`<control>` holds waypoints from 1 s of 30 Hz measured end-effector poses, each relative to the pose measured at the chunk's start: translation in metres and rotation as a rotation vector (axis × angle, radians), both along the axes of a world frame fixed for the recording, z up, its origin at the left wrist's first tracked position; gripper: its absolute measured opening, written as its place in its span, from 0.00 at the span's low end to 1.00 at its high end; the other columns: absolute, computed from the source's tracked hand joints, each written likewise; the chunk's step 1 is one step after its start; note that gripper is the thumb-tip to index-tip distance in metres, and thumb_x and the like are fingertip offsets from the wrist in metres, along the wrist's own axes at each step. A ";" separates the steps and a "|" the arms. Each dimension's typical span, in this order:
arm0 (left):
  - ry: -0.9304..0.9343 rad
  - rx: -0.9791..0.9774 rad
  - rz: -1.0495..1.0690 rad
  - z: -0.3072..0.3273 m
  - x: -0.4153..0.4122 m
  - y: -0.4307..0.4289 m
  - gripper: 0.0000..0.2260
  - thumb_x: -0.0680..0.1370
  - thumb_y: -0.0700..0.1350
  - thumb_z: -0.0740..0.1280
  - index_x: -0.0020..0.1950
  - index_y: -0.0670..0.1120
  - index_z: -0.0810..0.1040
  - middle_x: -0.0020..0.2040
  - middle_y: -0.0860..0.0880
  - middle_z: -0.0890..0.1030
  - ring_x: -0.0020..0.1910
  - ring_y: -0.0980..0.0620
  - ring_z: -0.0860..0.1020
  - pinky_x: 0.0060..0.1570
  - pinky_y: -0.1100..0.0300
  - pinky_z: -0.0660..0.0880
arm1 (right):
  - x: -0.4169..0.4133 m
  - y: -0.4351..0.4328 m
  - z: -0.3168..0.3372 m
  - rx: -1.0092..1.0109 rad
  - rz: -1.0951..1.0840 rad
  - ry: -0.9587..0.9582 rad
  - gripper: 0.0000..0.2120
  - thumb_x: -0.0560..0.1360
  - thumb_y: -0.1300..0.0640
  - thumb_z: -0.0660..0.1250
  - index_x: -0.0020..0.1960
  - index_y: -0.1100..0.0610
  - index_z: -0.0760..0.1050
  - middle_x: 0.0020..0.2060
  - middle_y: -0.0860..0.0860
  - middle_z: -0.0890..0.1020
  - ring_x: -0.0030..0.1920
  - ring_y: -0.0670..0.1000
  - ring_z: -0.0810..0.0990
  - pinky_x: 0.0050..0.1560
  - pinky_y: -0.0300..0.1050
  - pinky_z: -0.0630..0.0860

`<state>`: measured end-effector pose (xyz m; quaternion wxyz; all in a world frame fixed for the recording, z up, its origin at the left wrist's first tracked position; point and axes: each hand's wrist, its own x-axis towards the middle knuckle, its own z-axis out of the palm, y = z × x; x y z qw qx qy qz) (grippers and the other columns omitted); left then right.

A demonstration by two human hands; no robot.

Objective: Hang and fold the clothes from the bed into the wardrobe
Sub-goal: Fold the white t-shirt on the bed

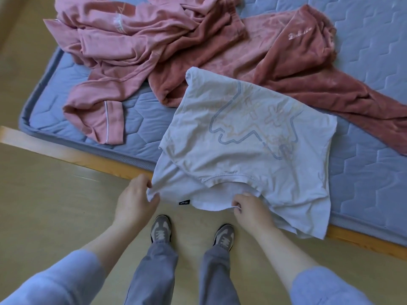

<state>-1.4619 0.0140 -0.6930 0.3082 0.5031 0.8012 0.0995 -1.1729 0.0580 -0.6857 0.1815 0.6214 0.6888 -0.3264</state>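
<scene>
Shoes point(160, 230): grey pair, on the floor. Left hand point(134, 203): grip clamped on the near left corner of the white T-shirt point(242, 139). Right hand point(251, 211): grip pinching its near edge. White T-shirt: spread on the bed point(363, 168), overhanging the near side. Beyond: pink pyjama top point(114, 62), crumpled; dark pink trousers point(297, 69), partly under the T-shirt.

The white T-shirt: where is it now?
In the head view, the white T-shirt lies centre-right at the near edge of the mattress, in front of the pink clothes; the left hand and right hand grip its near end.
</scene>
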 end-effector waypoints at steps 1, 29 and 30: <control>-0.018 0.048 -0.125 0.003 0.006 -0.001 0.13 0.70 0.42 0.73 0.45 0.46 0.69 0.41 0.50 0.72 0.37 0.46 0.70 0.34 0.55 0.64 | 0.001 -0.002 0.002 0.107 0.026 -0.009 0.05 0.74 0.59 0.64 0.49 0.53 0.76 0.47 0.49 0.76 0.49 0.53 0.75 0.43 0.46 0.71; 0.156 -0.154 -0.829 -0.004 0.113 0.006 0.07 0.76 0.42 0.63 0.52 0.46 0.76 0.50 0.49 0.76 0.47 0.45 0.77 0.40 0.55 0.71 | 0.095 -0.082 -0.009 0.202 -0.362 0.005 0.01 0.75 0.57 0.64 0.44 0.53 0.74 0.40 0.48 0.78 0.41 0.54 0.78 0.36 0.46 0.71; 0.090 -0.076 -0.805 0.000 0.119 0.006 0.05 0.75 0.42 0.65 0.50 0.45 0.77 0.46 0.48 0.77 0.43 0.44 0.77 0.37 0.54 0.72 | 0.099 -0.083 -0.008 0.330 -0.524 -0.002 0.03 0.73 0.59 0.66 0.42 0.55 0.73 0.37 0.49 0.78 0.38 0.56 0.77 0.33 0.45 0.68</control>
